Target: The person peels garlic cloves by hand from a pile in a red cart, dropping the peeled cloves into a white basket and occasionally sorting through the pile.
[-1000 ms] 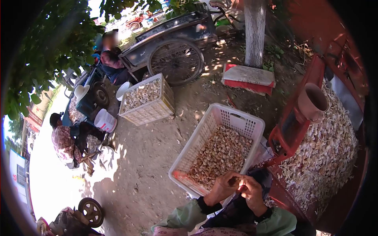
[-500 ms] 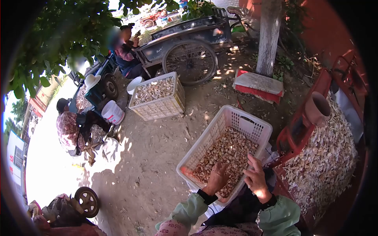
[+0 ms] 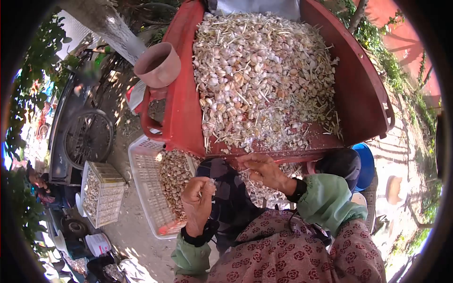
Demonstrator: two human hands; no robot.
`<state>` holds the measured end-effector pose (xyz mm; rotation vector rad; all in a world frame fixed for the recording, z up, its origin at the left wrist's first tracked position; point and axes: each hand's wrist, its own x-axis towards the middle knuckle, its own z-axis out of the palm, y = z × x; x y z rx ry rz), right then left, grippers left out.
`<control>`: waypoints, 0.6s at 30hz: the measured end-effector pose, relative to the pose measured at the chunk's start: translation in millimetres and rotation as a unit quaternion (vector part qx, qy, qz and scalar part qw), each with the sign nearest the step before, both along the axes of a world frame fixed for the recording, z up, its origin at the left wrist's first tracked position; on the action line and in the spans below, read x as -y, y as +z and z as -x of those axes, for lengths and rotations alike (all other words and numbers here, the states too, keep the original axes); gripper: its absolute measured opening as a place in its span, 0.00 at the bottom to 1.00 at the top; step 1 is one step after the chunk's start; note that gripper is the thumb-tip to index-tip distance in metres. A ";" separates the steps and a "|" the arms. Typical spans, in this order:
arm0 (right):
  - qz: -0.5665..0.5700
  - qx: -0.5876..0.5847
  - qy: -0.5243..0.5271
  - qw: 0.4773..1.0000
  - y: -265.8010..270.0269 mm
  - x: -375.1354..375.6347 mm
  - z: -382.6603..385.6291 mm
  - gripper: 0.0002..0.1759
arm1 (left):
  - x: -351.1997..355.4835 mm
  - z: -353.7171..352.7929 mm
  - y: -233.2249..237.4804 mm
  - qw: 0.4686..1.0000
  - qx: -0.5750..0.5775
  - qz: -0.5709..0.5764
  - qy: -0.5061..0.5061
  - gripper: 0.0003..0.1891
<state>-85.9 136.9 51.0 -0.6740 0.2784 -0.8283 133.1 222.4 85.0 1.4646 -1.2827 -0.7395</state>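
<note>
In front of me is a red bin [image 3: 181, 108] heaped with loose garlic cloves [image 3: 257, 75], papery skins and dry stem pieces. My left hand [image 3: 197, 202] is above my left knee, closed in a pinch around a small pale garlic clove [image 3: 212, 185]. At the bin's near lip is my right hand [image 3: 268, 172], its fingers pointing left and somewhat bent, apart from one another, with nothing visible in them. Left of my knee, a white plastic crate [image 3: 146, 188] holds many brownish cloves [image 3: 173, 179]; part of it lies beneath the bin.
A pinkish pot [image 3: 160, 70] sits at the bin's left rim. Beyond the crate stand another filled crate [image 3: 109, 203], a white bucket [image 3: 98, 244] and a cart with a large wheel [image 3: 88, 139]. A blue bucket [image 3: 364, 165] is right of my knee. A tree trunk [image 3: 111, 28] rises upper left.
My view has swung right, from the crate to the red bin. Both hands have left the space over the crate; the left is now pinched, the right at the bin's lip.
</note>
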 end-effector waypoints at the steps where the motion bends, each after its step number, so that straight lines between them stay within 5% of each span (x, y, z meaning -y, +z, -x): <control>1: 0.213 -0.200 -0.058 0.955 -14.4 7.5 22.2 0.16 | 12.1 16.8 9.3 0.998 0.025 0.008 -0.057 0.04; 2: 0.402 -0.387 -0.105 0.823 -23.7 14.0 43.5 0.23 | 24.0 32.3 16.1 0.992 0.051 0.017 -0.111 0.05; 3: 0.453 -0.469 -0.145 0.744 -12.6 18.6 64.9 0.21 | 36.0 45.7 20.0 0.987 0.069 0.024 -0.144 0.05; 5: 0.291 -0.492 -0.245 0.783 -21.0 27.0 97.1 0.18 | 62.2 70.7 18.3 0.980 0.096 0.031 -0.171 0.05; 6: 0.336 -0.517 -0.281 0.735 -23.8 35.4 114.9 0.16 | 75.8 80.5 15.9 0.974 0.119 0.043 -0.187 0.06; 9: 0.267 -0.549 -0.345 0.713 -59.8 57.4 142.5 0.16 | 119.8 100.7 -17.2 0.967 0.145 0.001 -0.209 0.11; 11: 0.384 -0.676 -0.335 0.533 -77.2 69.5 151.0 0.16 | 150.1 112.0 -51.0 0.963 0.163 -0.015 -0.214 0.13; 13: 0.401 -0.671 -0.349 0.516 -79.5 75.6 142.3 0.17 | 177.4 125.3 -78.6 0.943 0.262 0.085 -0.184 0.18; 16: 0.437 -0.664 -0.346 0.498 -77.0 76.9 123.6 0.18 | 197.2 140.2 -99.3 0.923 0.344 0.089 -0.148 0.19; 18: 0.454 -0.588 -0.296 0.601 -78.7 73.5 117.5 0.17 | 206.0 136.5 -106.8 0.920 0.340 0.119 -0.156 0.20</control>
